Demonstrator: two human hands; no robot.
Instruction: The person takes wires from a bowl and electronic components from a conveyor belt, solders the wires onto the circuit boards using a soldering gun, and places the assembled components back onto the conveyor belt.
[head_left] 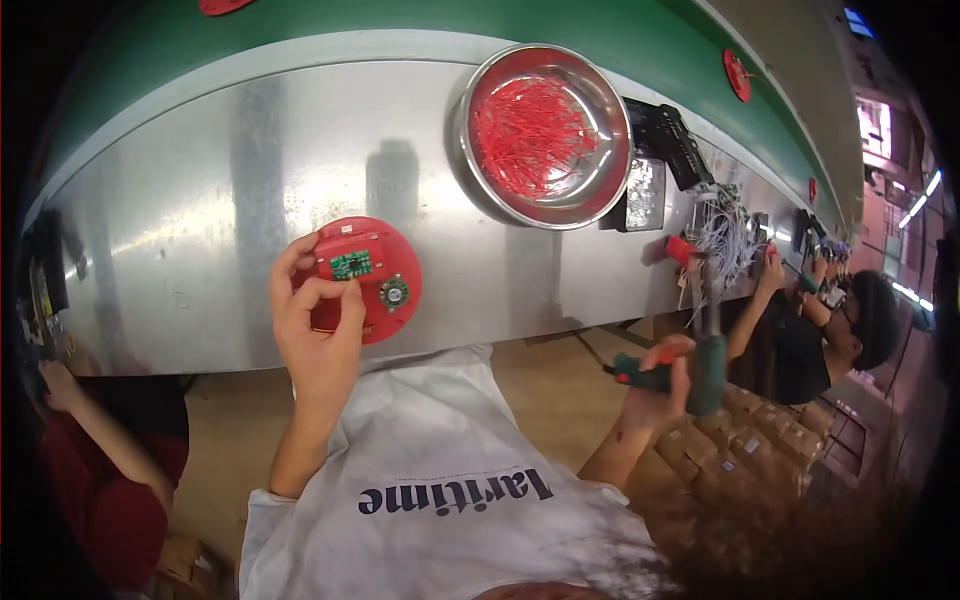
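Observation:
My left hand (pixel 318 325) is closed on a round red plastic disc (pixel 405 255) at the front of the metal bench. Its thumb and a bent finger press together beside a green circuit board (pixel 350 265) on the disc, and other fingers reach the rim. Whether something tiny is pinched there is hidden. A second, round board (pixel 394 292) sits on the disc's right part. Off the bench's front edge, my right hand (pixel 660 385) grips the handle of a dark green heat gun (pixel 708 372), whose metal nozzle points toward the bench.
A steel bowl (pixel 475 150) holding red wires (pixel 530 135) stands on the metal bench (pixel 130 200). Near it lie a black tool (pixel 685 150) and a bundle of white wires (pixel 728 235). A green belt (pixel 400 18) runs behind. Co-workers sit on both sides, and cartons (pixel 740 445) stand at right.

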